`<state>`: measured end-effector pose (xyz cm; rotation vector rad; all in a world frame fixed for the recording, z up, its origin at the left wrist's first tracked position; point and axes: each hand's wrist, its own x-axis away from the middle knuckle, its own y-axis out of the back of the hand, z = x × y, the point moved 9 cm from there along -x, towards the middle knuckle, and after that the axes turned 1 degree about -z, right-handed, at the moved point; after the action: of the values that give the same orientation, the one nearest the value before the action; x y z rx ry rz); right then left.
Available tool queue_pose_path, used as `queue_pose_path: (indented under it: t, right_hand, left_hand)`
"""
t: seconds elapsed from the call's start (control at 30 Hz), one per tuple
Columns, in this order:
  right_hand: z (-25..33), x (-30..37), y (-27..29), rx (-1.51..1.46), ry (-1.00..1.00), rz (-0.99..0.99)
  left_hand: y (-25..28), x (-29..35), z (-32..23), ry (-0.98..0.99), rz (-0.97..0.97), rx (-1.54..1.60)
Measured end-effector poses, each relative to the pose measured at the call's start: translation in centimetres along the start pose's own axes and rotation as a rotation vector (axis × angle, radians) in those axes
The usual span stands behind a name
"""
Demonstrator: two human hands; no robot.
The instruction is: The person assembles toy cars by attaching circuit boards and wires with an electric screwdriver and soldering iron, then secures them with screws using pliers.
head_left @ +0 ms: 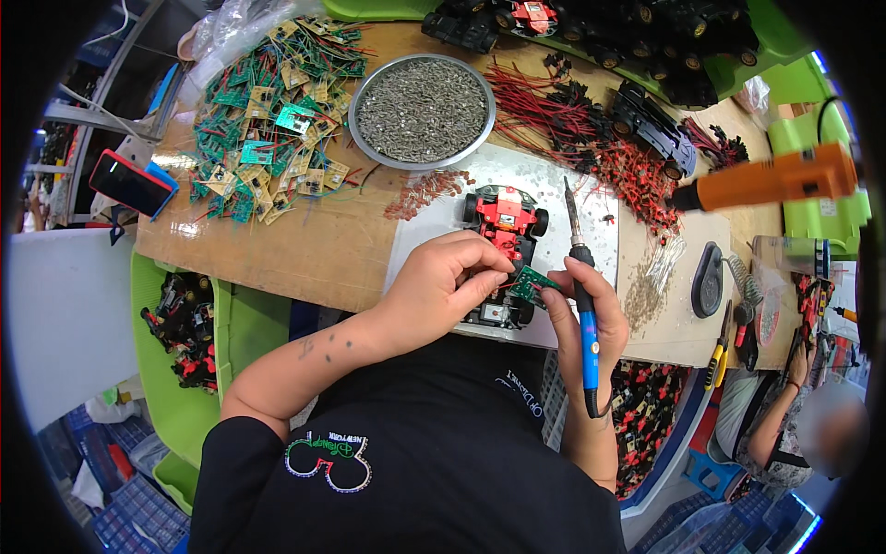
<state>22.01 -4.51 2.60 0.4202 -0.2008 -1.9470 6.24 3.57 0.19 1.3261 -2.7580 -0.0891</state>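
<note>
A toy car chassis point(506, 222) in red and black, with dark wheels, lies on a pale work sheet in front of me. Above its near half is a small green circuit board point(532, 283), its edge pinched between my right hand's point(591, 319) thumb and forefinger. The same hand carries a blue-handled soldering iron point(588, 337), its metal tip pointing up and away from the board. My left hand point(448, 277) is closed in a pinch at the board's left edge, beside thin wires; what its fingertips grip is too small to make out.
Behind the chassis stands a metal bowl point(423, 111) of small screws. Circuit boards point(268, 129) are heaped at left, red-wired parts point(637, 185) at right. An orange power tool point(775, 177) juts in from the right. Green bins point(249, 328) hold more cars; a co-worker point(775, 434) sits at right.
</note>
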Motion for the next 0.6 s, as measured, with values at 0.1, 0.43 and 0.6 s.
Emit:
queue_pose_path:
  t: [0.1,0.43,0.6]
  right_hand:
    - [0.2,-0.1,0.2,0.017,0.026,-0.005]
    - [2.1,-0.3,-0.5,0.132,0.196,0.078]
    - [2.4,-0.4,-0.8,0.192,0.247,0.116]
  left_hand:
    - [-0.2,-0.1,-0.2,-0.027,0.006,-0.078]
    - [-0.1,-0.4,0.5,0.032,0.043,-0.044]
    - [-0.1,-0.4,0.5,0.079,0.079,-0.005]
